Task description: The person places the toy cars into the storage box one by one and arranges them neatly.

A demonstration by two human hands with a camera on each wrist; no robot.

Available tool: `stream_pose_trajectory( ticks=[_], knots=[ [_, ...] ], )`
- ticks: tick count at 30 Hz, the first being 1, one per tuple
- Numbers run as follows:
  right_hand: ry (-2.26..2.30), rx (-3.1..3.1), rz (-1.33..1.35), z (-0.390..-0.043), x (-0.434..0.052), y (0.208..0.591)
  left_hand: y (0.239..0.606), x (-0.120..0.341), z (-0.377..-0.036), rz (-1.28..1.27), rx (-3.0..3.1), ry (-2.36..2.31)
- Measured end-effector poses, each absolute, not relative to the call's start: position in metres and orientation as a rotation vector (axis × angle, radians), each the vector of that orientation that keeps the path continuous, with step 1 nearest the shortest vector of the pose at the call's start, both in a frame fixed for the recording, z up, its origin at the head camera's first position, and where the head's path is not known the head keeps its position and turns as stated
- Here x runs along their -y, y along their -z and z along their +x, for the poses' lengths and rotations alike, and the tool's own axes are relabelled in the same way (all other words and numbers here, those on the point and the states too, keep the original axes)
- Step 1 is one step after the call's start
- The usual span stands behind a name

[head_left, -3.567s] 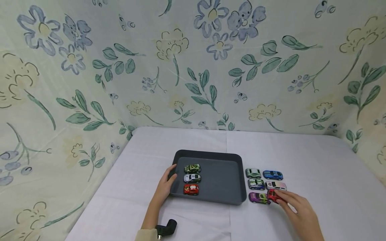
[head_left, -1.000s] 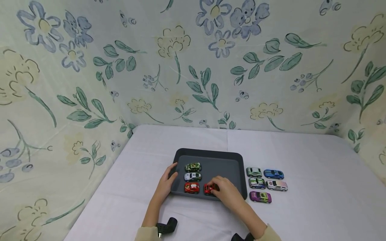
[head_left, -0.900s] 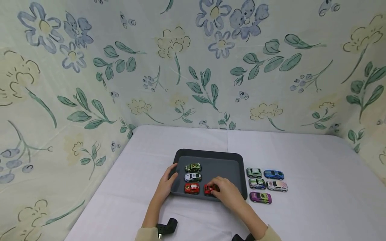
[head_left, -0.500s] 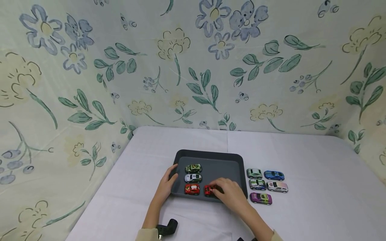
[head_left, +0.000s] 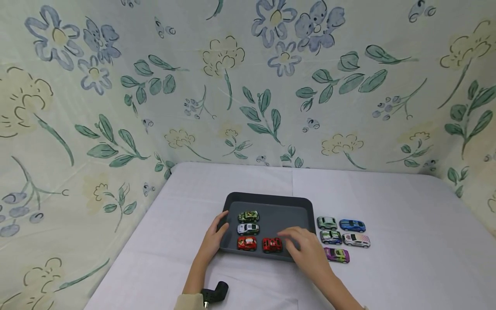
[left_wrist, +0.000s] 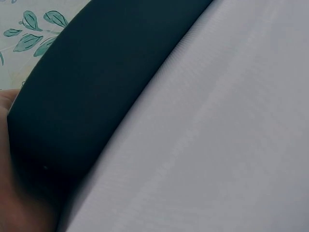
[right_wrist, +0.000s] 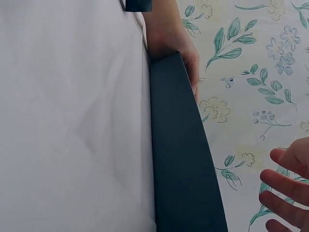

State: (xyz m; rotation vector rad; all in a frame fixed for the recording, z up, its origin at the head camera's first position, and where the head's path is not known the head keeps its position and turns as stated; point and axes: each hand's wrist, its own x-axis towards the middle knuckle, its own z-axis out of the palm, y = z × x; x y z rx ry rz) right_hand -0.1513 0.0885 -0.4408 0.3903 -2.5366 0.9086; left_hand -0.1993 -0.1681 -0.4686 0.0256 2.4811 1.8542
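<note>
Left hand: we see our left hand [head_left: 212, 240] resting against the left rim of the dark grey rectangular plastic tray [head_left: 271, 199], thumb hooked over the edge and fingers curled round the outer wall, so it grips the tray.
Tray: it lies on the white cloth-covered table [head_left: 407, 241], between our two hands.
Cars in the tray: just right of the left hand stand a green camouflage toy car [head_left: 248, 216], a white and black toy car [head_left: 248, 228] and a red toy car with white markings [head_left: 246, 243], in a column.
Plain red car: a second red toy car [head_left: 272, 244] sits beside the marked red one, just left of the right fingertips and apart from them.
Right hand: our right hand [head_left: 306, 249] hovers over the tray's near right corner, fingers spread and relaxed, holding nothing.
Cars on the table: right of this hand stand a pale green car [head_left: 327, 222], a blue car [head_left: 351, 225], a green and white car [head_left: 330, 236], a white and pink car [head_left: 356, 240] and a purple car [head_left: 337, 255], the last one partly behind the hand.
</note>
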Motion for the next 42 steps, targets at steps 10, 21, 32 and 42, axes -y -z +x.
stream_pose_trajectory(
  ticks=[10,21,32,42],
  knots=[
    [-0.898,2.436,0.384,-0.143,-0.109,0.441,0.470,0.168,-0.200,0.026,-2.475,-1.856],
    [-0.849,2.408,0.246,-0.136,-0.138,0.442,0.468,0.168,-0.199,0.032,-2.468,-1.860],
    [-0.876,2.369,0.066,-0.128,-0.168,0.451,0.478,0.171,-0.204,0.043,-2.462,-1.879],
    [-0.698,2.543,-0.034,-0.138,-0.212,0.467,0.487,0.172,-0.208,0.031,-2.478,-1.881]
  ],
)
